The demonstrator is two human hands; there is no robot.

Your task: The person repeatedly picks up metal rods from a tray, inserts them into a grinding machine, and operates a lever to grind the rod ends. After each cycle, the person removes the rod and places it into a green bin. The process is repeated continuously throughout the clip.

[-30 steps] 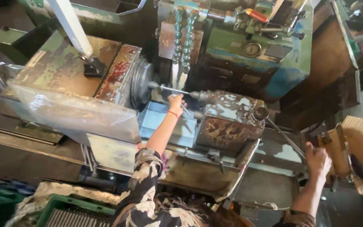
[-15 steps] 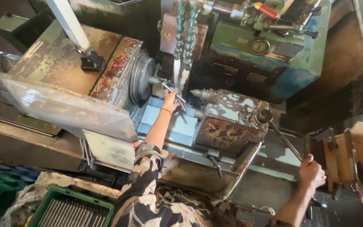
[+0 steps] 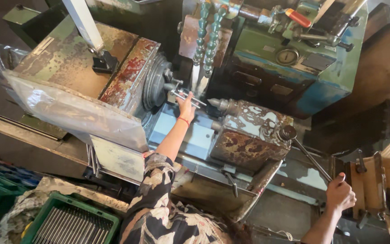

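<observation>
My left hand (image 3: 187, 106) reaches up to a short metal rod (image 3: 194, 98) and holds it in front of the round chuck (image 3: 156, 81) of an old, rusty machine. The pointed centre (image 3: 214, 103) of the tailstock block (image 3: 249, 135) sits just right of the rod, with a small gap between them. At the lower right, my right hand (image 3: 339, 194) is closed on the end of a long thin lever (image 3: 310, 156) that runs up to a round hub on the tailstock. A patterned sleeve covers my left upper arm.
Two teal segmented coolant hoses (image 3: 205, 40) hang above the rod. Clear plastic sheeting (image 3: 68, 113) drapes the headstock. A green crate (image 3: 71, 223) of several metal rods stands at the lower left. A blue-green machine body (image 3: 290, 58) is behind, and cardboard and tools (image 3: 384, 185) lie at the right.
My right hand has moved down with the lever. A gap has opened between the rod and the tailstock centre. My left hand stays on the rod by the chuck.
</observation>
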